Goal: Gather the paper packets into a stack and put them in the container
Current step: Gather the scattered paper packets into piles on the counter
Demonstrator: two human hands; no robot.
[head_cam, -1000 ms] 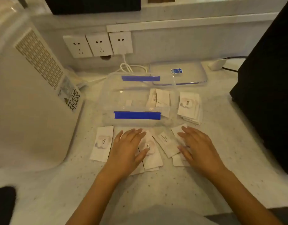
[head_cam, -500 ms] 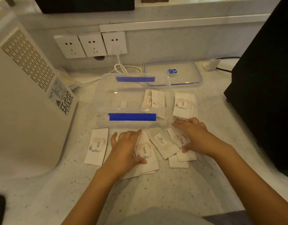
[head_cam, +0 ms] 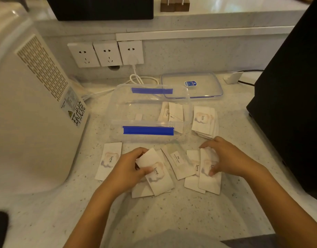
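Several white paper packets printed "love." lie scattered on the counter in front of a clear plastic container (head_cam: 118,111) with blue clips. My left hand (head_cam: 125,169) pinches the upper end of one packet (head_cam: 159,174) that lies on a small pile. My right hand (head_cam: 227,158) grips another packet (head_cam: 210,178) by its top, over a second packet beside it. One packet (head_cam: 110,160) lies alone at the left, and one (head_cam: 178,162) sits label-up between my hands. A neat stack of packets (head_cam: 204,121) rests right of the container. A few packets (head_cam: 173,113) stand inside its right end.
The container's clear lid (head_cam: 204,86) lies behind it. A large white appliance (head_cam: 28,113) fills the left side and a black box (head_cam: 293,97) the right. Wall sockets (head_cam: 107,52) with a white cable are at the back.
Both hands went from lying flat on the packets to curling their fingers around one packet each. My right hand drew a packet toward me.
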